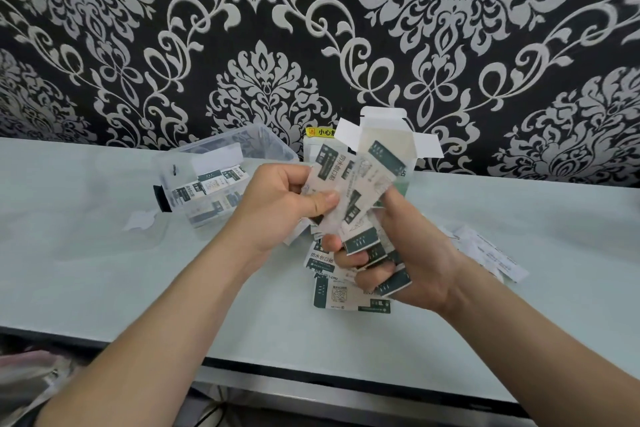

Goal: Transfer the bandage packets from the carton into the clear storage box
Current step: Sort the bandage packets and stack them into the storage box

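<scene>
We note the carton (384, 135) just behind the right hand (412, 253), and the clear box (180, 159) beyond the left hand (287, 204). The left hand pinches packets (349, 191). The right clutches a bundle of them, fingers curled.

The pale green table (173, 288) has a dark front edge. Directly below the two grips, a few loose bandage packets (341, 295) lie flat on it, overlapping one another. Beyond and to the left of the left grip (287, 204) sits the clear storage box (273, 146), with more packets inside. Just behind both grips the carton (381, 116) stands upright, its flaps open. To the right of the right grip (405, 253) lies a folded paper leaflet (491, 253). A small white scrap (138, 222) lies well left of the left grip, near the box.
</scene>
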`<state>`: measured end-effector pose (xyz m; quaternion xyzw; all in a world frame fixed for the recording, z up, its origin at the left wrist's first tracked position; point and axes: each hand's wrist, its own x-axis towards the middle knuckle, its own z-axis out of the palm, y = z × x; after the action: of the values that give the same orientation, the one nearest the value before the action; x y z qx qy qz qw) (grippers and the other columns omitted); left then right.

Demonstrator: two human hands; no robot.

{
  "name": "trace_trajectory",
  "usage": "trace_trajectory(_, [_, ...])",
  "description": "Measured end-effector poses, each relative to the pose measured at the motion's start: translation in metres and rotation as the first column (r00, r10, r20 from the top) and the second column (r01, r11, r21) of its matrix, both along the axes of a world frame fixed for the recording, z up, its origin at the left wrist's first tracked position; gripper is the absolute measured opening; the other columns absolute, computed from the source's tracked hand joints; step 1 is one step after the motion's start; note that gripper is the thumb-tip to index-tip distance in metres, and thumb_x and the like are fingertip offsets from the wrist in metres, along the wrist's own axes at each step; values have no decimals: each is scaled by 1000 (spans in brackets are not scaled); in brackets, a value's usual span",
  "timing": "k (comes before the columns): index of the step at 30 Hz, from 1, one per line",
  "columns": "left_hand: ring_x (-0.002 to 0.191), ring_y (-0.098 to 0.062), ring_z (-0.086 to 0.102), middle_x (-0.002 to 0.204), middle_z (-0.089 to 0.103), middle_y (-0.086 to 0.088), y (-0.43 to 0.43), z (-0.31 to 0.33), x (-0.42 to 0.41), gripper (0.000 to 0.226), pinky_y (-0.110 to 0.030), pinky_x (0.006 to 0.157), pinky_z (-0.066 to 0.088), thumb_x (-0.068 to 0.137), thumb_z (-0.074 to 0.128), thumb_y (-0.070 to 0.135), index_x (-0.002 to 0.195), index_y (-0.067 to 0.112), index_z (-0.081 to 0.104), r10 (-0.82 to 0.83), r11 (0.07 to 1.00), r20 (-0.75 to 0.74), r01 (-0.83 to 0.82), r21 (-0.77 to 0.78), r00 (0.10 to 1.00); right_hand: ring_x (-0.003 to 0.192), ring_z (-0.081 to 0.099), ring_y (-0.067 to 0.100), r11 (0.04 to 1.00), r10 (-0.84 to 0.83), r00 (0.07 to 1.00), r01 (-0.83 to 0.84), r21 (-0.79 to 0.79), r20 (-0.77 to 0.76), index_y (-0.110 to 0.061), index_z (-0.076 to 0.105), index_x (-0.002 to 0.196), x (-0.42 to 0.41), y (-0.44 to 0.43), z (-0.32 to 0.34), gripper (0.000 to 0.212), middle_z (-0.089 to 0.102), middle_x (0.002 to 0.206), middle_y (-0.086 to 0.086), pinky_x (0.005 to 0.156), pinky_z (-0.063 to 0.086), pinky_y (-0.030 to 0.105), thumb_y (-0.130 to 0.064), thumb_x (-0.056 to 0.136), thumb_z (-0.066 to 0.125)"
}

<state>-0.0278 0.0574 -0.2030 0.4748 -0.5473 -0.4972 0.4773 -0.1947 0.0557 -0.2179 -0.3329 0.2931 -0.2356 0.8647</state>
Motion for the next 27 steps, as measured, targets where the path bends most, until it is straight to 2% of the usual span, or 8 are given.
trace_trajectory(2, [55,-17,66,86,75,-16,0,-2,0,17,-30,59,50,83,65,-4,97,-1,73,26,996,-4,-26,86,1000,57,27,7,999,-20,1000,19,-48,-22,-23,53,110,0,-1,0,46,48,74,4,40,10,15,-63,89,44])
trace_trajectory(5, [56,-15,66,85,76,-13,2,-5,-9,16,-30,65,51,82,66,-2,95,3,75,31,990,31,-35,134,999,54,25,7,994,-72,990,61,-95,-120,-24,52,110,1,0,-3,27,47,68,3,41,9,17,-46,97,43])
trace_trajectory(11, [49,-20,62,82,74,-17,6,-5,-16,15,-35,67,51,84,64,-1,96,0,74,92,981,-42,-84,175,995,53,44,16,963,-183,962,134,-235,-201,-9,58,109,-2,-1,-1,20,55,68,10,37,18,18,-22,98,46])
trace_trajectory(16, [76,-20,71,88,76,-8,2,-2,-10,14,-33,70,54,84,64,2,94,5,73,319,940,-212,-280,193,924,58,62,22,895,-406,872,317,-315,-274,-7,53,108,1,2,1,17,69,75,12,39,33,23,-21,101,46])
trace_trajectory(19, [83,-22,72,90,76,-8,7,-3,-18,17,-31,69,56,85,63,2,99,3,72,246,942,-207,-183,281,947,49,59,16,848,-505,823,417,-327,-261,-11,57,97,2,5,5,17,69,69,7,41,33,24,-25,100,47])
trace_trajectory(21, [79,-24,73,88,76,-10,12,-8,-28,15,-31,67,57,85,64,2,96,5,74,201,943,-176,-142,300,964,45,55,10,833,-517,814,406,-376,-265,-15,66,96,3,7,7,32,66,65,1,45,34,24,-42,98,47])
trace_trajectory(24, [72,-23,73,85,76,-11,16,-11,-39,13,-29,60,58,86,65,2,93,6,75,211,940,-191,-145,308,959,62,69,22,819,-526,802,390,-420,-282,-20,70,97,3,7,6,47,74,77,4,63,51,37,-60,91,46])
trace_trajectory(27, [79,-30,73,88,76,-12,16,-13,-41,14,-37,70,60,86,65,2,95,7,75,190,940,-158,-134,313,969,85,73,29,815,-548,788,429,-390,-280,-19,69,104,4,6,6,34,76,94,7,78,57,45,-46,96,50])
